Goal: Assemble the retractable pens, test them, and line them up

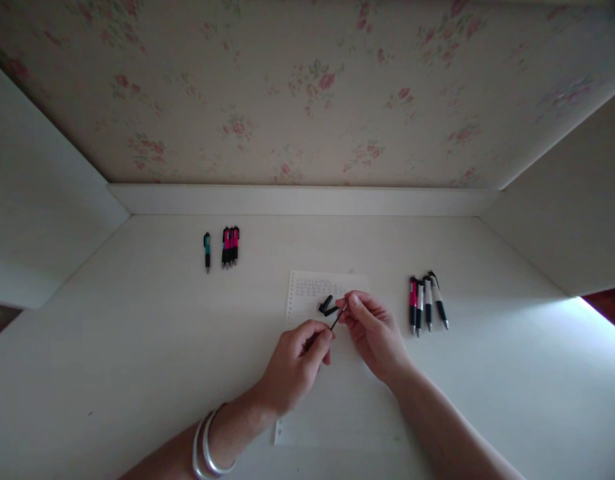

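Observation:
A thin dark pen refill [338,318] slants between my two hands above a sheet of paper. My left hand [298,359] pinches its lower end between thumb and fingers. At the upper end, the thumb and fingertips of my right hand [376,332] close on it; that tip is partly hidden. Just beyond the fingers, a few small black pen parts [326,304] lie on the lined sheet of paper [332,423]. Handwriting covers the sheet's upper part, and punched holes run down its left edge.
To the right lie several pens [428,304], one pink and the others white, with black grips. Further back on the left is a tight group of pink pens [231,248] beside one teal pen [207,252]. White panels and a floral wall [287,100] enclose the white desk [152,360].

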`<action>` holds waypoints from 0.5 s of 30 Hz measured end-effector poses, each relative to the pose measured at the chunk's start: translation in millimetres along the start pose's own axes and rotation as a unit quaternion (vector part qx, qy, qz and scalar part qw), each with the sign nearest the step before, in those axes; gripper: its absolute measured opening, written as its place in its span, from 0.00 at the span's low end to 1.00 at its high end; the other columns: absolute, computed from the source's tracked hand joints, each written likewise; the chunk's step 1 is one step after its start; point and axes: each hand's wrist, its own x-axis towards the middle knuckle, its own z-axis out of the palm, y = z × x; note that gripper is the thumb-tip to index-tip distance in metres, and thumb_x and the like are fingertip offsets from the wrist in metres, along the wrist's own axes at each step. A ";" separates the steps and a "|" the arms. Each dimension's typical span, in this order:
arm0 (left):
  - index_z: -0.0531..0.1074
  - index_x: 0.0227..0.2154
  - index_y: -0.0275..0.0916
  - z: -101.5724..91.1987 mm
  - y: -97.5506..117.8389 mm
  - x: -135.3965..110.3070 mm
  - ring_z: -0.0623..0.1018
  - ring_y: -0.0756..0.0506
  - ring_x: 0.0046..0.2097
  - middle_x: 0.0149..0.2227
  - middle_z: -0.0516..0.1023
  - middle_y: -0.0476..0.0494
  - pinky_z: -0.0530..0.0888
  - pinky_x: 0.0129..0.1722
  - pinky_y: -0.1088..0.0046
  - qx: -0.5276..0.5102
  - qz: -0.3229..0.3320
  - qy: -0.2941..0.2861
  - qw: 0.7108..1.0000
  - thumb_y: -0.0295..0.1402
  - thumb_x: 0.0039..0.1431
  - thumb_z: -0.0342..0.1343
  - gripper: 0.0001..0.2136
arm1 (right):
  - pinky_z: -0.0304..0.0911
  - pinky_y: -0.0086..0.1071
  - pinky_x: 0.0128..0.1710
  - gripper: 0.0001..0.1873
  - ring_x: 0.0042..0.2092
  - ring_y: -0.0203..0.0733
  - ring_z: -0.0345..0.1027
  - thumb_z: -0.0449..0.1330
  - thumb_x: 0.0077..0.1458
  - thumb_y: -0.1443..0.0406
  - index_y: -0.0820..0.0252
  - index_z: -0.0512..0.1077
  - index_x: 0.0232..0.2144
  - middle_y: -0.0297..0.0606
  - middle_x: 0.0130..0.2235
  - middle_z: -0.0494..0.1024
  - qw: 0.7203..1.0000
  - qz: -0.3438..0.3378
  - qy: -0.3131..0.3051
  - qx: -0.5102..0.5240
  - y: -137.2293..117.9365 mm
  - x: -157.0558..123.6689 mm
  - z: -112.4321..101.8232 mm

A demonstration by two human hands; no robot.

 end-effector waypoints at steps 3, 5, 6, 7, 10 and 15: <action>0.71 0.29 0.39 -0.1 0.1 -0.3 0.68 0.49 0.28 0.24 0.70 0.50 0.64 0.28 0.75 0.003 0.003 0.005 1.000 0.44 0.67 0.50 0.16 | 0.68 0.30 0.29 0.11 0.26 0.35 0.70 0.72 0.47 0.57 0.56 0.79 0.31 0.36 0.30 0.83 1.000 -0.018 0.004 -0.022 1.4 -0.7 -0.1; 0.71 0.29 0.39 -0.1 0.2 -0.2 0.68 0.49 0.27 0.24 0.70 0.50 0.63 0.28 0.75 0.001 0.001 0.006 1.000 0.44 0.66 0.50 0.16 | 0.68 0.31 0.29 0.11 0.26 0.35 0.70 0.72 0.48 0.57 0.56 0.79 0.31 0.36 0.30 0.83 0.999 -0.036 0.013 -0.037 2.4 -0.8 -1.5; 0.71 0.29 0.39 -0.1 0.2 -0.2 0.68 0.49 0.27 0.24 0.70 0.50 0.63 0.28 0.75 -0.001 0.000 0.006 1.000 0.44 0.66 0.50 0.15 | 0.68 0.30 0.29 0.11 0.26 0.34 0.70 0.71 0.48 0.58 0.56 0.79 0.32 0.36 0.30 0.83 0.998 -0.045 0.017 -0.044 2.8 -0.9 -2.5; 0.71 0.29 0.39 0.0 0.2 -0.1 0.68 0.49 0.27 0.24 0.71 0.50 0.63 0.28 0.75 -0.001 0.000 0.006 1.000 0.44 0.66 0.50 0.15 | 0.68 0.30 0.29 0.11 0.27 0.35 0.70 0.71 0.49 0.58 0.55 0.79 0.34 0.35 0.31 0.83 0.997 -0.050 0.022 -0.052 3.1 -1.0 -3.5; 0.72 0.31 0.39 0.3 0.6 -0.1 0.68 0.49 0.28 0.25 0.71 0.50 0.64 0.29 0.75 -0.001 0.001 0.009 1.000 0.44 0.66 0.50 0.15 | 0.69 0.32 0.31 0.17 0.28 0.36 0.72 0.72 0.48 0.58 0.54 0.79 0.42 0.36 0.31 0.84 0.995 -0.054 0.033 -0.070 3.4 -2.1 -5.4; 0.72 0.30 0.39 0.8 0.5 -0.1 0.68 0.50 0.27 0.24 0.70 0.51 0.64 0.28 0.75 -0.009 0.007 0.013 1.000 0.43 0.67 0.51 0.15 | 0.71 0.33 0.32 0.18 0.30 0.38 0.75 0.72 0.47 0.58 0.54 0.78 0.42 0.36 0.32 0.85 0.991 -0.059 0.032 -0.115 3.2 -4.0 -3.8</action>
